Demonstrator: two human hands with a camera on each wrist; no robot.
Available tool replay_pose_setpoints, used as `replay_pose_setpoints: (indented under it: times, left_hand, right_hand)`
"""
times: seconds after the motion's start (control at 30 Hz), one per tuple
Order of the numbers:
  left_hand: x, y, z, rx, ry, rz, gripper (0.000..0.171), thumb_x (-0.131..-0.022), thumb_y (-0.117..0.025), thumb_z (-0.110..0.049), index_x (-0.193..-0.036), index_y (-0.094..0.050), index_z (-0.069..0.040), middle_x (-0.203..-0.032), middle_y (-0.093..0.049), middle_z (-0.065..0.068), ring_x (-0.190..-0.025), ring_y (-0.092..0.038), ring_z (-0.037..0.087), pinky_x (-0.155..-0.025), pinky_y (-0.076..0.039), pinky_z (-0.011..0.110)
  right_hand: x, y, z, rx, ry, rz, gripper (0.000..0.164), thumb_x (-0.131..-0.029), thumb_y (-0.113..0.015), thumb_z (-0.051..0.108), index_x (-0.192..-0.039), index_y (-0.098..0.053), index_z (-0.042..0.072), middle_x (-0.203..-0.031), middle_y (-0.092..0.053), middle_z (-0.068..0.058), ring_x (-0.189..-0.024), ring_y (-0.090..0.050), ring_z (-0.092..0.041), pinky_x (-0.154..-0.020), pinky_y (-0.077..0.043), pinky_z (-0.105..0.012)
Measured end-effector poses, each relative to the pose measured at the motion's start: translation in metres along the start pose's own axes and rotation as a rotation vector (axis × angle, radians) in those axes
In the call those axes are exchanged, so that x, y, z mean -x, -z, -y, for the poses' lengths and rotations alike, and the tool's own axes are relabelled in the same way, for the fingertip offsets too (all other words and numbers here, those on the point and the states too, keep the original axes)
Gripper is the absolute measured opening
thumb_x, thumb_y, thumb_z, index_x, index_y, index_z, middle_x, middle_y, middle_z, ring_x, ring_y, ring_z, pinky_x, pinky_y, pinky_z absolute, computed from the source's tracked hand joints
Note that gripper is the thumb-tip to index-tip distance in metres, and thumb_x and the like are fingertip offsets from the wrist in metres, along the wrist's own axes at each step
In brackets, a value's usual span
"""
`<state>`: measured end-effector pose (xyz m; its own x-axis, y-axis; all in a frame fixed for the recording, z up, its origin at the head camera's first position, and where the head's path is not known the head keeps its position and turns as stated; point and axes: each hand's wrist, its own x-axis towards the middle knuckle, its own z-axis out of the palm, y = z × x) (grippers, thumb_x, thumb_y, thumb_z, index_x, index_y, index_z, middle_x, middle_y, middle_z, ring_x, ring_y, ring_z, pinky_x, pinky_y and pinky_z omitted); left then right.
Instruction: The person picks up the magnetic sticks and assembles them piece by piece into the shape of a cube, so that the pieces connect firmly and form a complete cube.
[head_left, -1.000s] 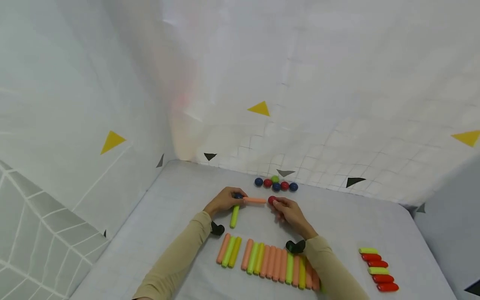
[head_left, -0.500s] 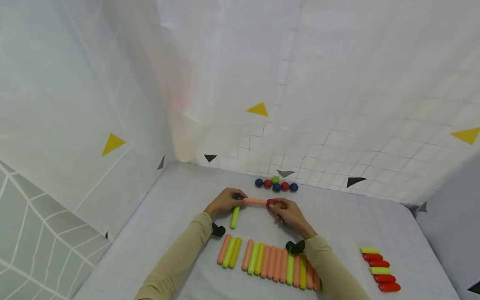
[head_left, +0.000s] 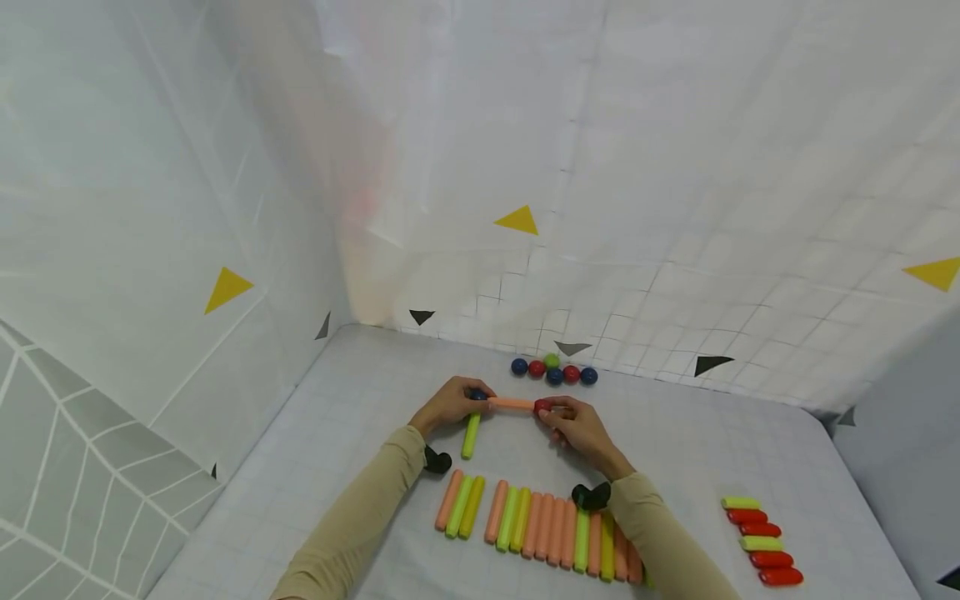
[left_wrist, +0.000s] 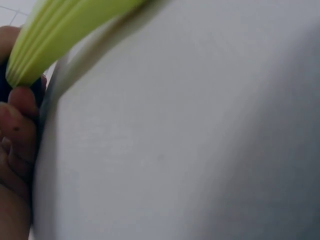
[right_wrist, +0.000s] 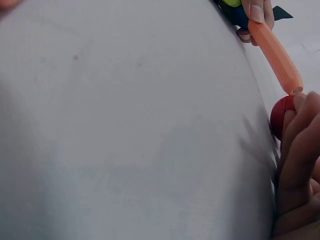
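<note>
My left hand [head_left: 447, 402] grips a blue ball [head_left: 477, 394], its thumb at the near end of an orange ribbed rod [head_left: 512, 404]. From the same ball a yellow-green rod [head_left: 471, 436] runs toward the front; it looms large in the left wrist view. At the orange rod's other end my right hand [head_left: 583, 427] pinches a red ball [head_left: 542, 406]. In the right wrist view the rod's hollow tip [right_wrist: 296, 90] meets or nearly meets the red ball [right_wrist: 278, 117]; fingers partly cover that spot.
A row of orange, yellow-green and yellow rods [head_left: 555, 529] lies in front, partly under the right sleeve. Several blue, red and green balls [head_left: 555, 376] sit by the back wall. Short red and yellow-green pieces [head_left: 765, 542] lie at the right.
My right hand has brought the red ball slightly left, closing the gap to the orange rod's end. My left hand has stayed in place on the blue ball.
</note>
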<state>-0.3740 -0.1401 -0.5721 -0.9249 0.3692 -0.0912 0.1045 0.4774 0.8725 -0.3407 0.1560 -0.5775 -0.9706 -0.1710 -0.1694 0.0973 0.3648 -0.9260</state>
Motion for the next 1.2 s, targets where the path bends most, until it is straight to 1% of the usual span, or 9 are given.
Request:
replay_pose_setpoints:
  times: [0.23, 0.37, 0.53, 0.67, 0.73, 0.8, 0.97, 1.1, 1.2]
  left_hand:
    - [-0.001, 0.000, 0.001, -0.014, -0.008, -0.010, 0.023, -0.096, -0.080, -0.026, -0.117, -0.080, -0.018, -0.122, -0.071, 0.006, -0.102, -0.059, 0.020, -0.089, -0.048, 0.033]
    - [-0.002, 0.000, 0.001, -0.021, -0.010, -0.013, 0.022, -0.095, -0.080, -0.024, -0.116, -0.080, -0.018, -0.121, -0.071, 0.004, -0.103, -0.058, 0.019, -0.092, -0.047, 0.033]
    - [-0.002, -0.001, 0.002, -0.020, -0.005, -0.016, 0.020, -0.096, -0.080, -0.026, -0.115, -0.080, -0.020, -0.123, -0.071, 0.004, -0.105, -0.059, 0.020, -0.097, -0.048, 0.038]
    - [-0.002, -0.001, 0.002, -0.017, -0.004, -0.016, 0.019, -0.096, -0.080, -0.027, -0.114, -0.080, -0.021, -0.127, -0.071, 0.004, -0.107, -0.058, 0.021, -0.101, -0.048, 0.041]
    - [-0.002, 0.000, 0.002, -0.019, -0.008, -0.015, 0.020, -0.095, -0.080, -0.026, -0.114, -0.080, -0.021, -0.127, -0.071, 0.005, -0.107, -0.058, 0.021, -0.101, -0.048, 0.042]
    - [-0.002, 0.001, 0.002, -0.019, -0.009, -0.014, 0.020, -0.095, -0.080, -0.026, -0.115, -0.080, -0.020, -0.127, -0.071, 0.005, -0.107, -0.058, 0.021, -0.101, -0.048, 0.042]
    - [-0.003, 0.000, 0.005, -0.002, -0.009, -0.004, 0.019, -0.096, -0.080, -0.025, -0.114, -0.080, -0.021, -0.128, -0.070, 0.005, -0.107, -0.058, 0.021, -0.100, -0.048, 0.041]
    - [-0.001, -0.001, 0.005, 0.009, -0.022, -0.003, 0.019, -0.095, -0.080, -0.027, -0.114, -0.080, -0.022, -0.131, -0.069, 0.005, -0.111, -0.058, 0.021, -0.104, -0.048, 0.044]
    - [0.001, 0.000, 0.002, 0.013, -0.029, -0.006, 0.020, -0.095, -0.081, -0.028, -0.114, -0.080, -0.022, -0.134, -0.069, 0.006, -0.113, -0.058, 0.022, -0.107, -0.047, 0.046]
  right_hand:
    - [0.000, 0.002, 0.001, -0.037, -0.008, -0.004, 0.048, -0.100, -0.077, 0.032, -0.139, -0.065, 0.007, -0.084, -0.066, -0.005, -0.063, -0.057, -0.013, -0.057, -0.048, -0.025]
    - [-0.001, 0.002, 0.001, -0.025, -0.002, -0.002, 0.048, -0.100, -0.076, 0.035, -0.139, -0.065, 0.009, -0.085, -0.067, -0.006, -0.062, -0.057, -0.013, -0.057, -0.048, -0.026]
    - [-0.001, 0.002, 0.002, -0.014, -0.003, -0.007, 0.048, -0.100, -0.076, 0.036, -0.139, -0.066, 0.011, -0.085, -0.067, -0.007, -0.063, -0.056, -0.013, -0.057, -0.048, -0.025]
    - [0.001, 0.000, 0.002, -0.046, -0.024, -0.026, 0.054, -0.099, -0.078, 0.033, -0.142, -0.058, 0.007, -0.086, -0.068, -0.006, -0.064, -0.057, -0.013, -0.058, -0.049, -0.025]
    - [0.001, -0.001, 0.003, -0.070, -0.039, -0.045, 0.054, -0.098, -0.078, 0.031, -0.137, -0.052, 0.004, -0.085, -0.066, -0.004, -0.065, -0.057, -0.013, -0.058, -0.049, -0.025]
    - [0.001, -0.002, 0.004, -0.091, -0.046, -0.065, 0.046, -0.098, -0.078, 0.028, -0.125, -0.051, 0.004, -0.080, -0.063, -0.002, -0.064, -0.055, -0.013, -0.057, -0.048, -0.025]
    - [0.005, -0.008, 0.004, -0.027, 0.001, -0.044, 0.036, -0.094, -0.082, 0.032, -0.090, -0.054, 0.010, -0.065, -0.050, 0.004, -0.058, -0.046, -0.011, -0.053, -0.039, -0.024]
    - [0.013, -0.019, 0.008, 0.063, 0.054, 0.017, 0.035, -0.092, -0.084, 0.037, -0.084, -0.061, 0.012, -0.065, -0.048, 0.005, -0.060, -0.043, -0.012, -0.056, -0.035, -0.024]
    - [0.023, -0.029, 0.016, 0.079, 0.063, 0.015, 0.039, -0.090, -0.085, 0.043, -0.082, -0.066, 0.010, -0.065, -0.048, 0.005, -0.063, -0.043, -0.013, -0.059, -0.033, -0.025]
